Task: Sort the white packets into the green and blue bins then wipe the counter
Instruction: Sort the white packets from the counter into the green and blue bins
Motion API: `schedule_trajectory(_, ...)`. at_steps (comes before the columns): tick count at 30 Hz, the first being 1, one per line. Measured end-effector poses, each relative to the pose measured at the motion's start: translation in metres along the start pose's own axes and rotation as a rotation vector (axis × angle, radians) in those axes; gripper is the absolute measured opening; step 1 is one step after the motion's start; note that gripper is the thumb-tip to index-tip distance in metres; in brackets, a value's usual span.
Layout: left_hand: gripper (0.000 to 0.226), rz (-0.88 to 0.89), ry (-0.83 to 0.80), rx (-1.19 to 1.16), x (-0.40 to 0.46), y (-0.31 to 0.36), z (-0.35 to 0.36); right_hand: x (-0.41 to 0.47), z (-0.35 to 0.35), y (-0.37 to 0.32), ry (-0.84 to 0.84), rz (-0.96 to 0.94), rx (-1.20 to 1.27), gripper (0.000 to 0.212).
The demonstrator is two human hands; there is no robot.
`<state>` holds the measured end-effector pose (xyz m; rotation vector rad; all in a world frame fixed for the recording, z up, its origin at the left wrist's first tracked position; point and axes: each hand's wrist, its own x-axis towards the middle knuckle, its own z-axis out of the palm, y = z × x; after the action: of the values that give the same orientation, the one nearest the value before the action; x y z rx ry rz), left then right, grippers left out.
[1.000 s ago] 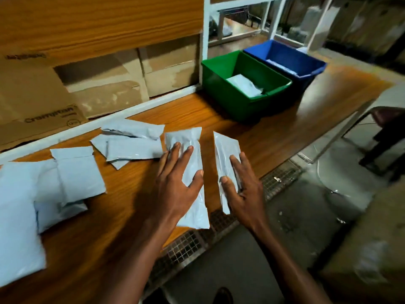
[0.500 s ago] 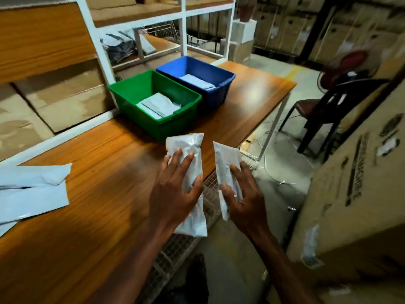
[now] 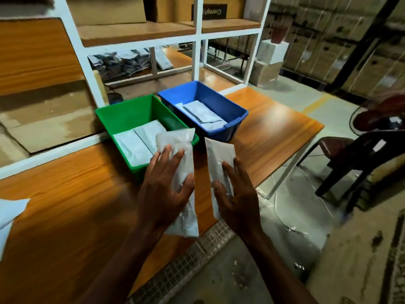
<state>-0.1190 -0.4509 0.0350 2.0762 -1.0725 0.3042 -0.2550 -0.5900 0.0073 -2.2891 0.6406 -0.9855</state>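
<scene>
My left hand (image 3: 163,191) holds a long white packet (image 3: 182,150) upright, its top edge over the near right corner of the green bin (image 3: 114,116). My right hand (image 3: 237,198) holds a second, narrower white packet (image 3: 218,154) just in front of the blue bin (image 3: 232,108). Both bins stand side by side on the wooden counter (image 3: 65,205), and white packets lie inside each. One more white packet (image 3: 8,212) shows at the counter's left edge.
A white-framed shelf unit (image 3: 197,40) with cardboard boxes rises behind the bins. Right of the counter stand a dark chair (image 3: 359,154) and stacked cartons (image 3: 328,40). A metal grate (image 3: 175,273) runs along the counter's near edge.
Both hands have lifted their packets off the counter and carried them right toward the bins. The view has swung right, so the loose packets on the left have nearly left the frame.
</scene>
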Motion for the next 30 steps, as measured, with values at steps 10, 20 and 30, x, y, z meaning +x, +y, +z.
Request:
schedule_trajectory(10,0.06,-0.167,0.205,0.184,0.074,-0.019,0.016,0.133,0.051,0.026,-0.17,-0.226,0.093,0.055)
schedule_trajectory(20,0.062,-0.448,0.355,0.502,0.08,-0.032,-0.007,0.214,0.104,-0.011,-0.423,-0.398,0.136,0.055)
schedule_trajectory(30,0.066,-0.527,0.392,0.476,0.079,-0.093,-0.042,0.217,0.244,-0.059,-0.801,-0.401,-0.195,0.055)
